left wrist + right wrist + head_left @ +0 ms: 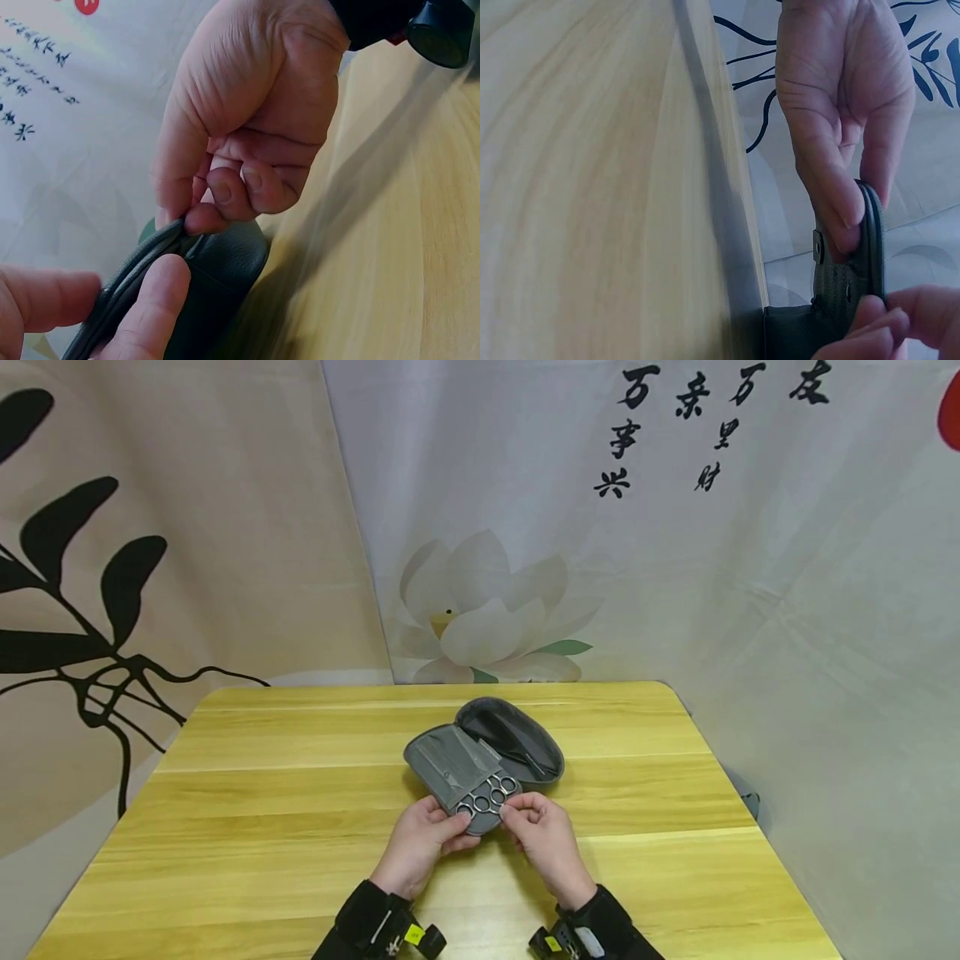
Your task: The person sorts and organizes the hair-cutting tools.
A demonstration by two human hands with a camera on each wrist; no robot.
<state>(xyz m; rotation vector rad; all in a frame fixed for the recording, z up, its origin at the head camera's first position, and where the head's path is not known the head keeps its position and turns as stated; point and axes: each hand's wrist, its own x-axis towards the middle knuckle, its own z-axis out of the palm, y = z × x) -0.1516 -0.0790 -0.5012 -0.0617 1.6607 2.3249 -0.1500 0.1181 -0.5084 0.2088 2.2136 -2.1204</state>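
Observation:
A grey zip-up manicure case (555,760) lies unfolded near the middle of the table, its near half tilted up toward the camera. Several metal finger rings (482,804) of scissor-like tools stick out below a grey flap (453,764). My left hand (420,843) grips the near left edge, thumb on top beside the rings. Opposite it, my right hand (546,839) pinches the near right edge with thumb and forefinger. In the left wrist view the case (225,262) shows its dark outer side. From the right wrist, its thin edge (874,240) sits between the left thumb and fingers.
The case rests on a yellow wood-grain table (300,827). A slim dark tool (534,764) lies in the case's far half. Behind the table hangs a pale printed cloth (480,485) with a lotus, dark leaves and writing. Both wrists wear black camera straps (600,922).

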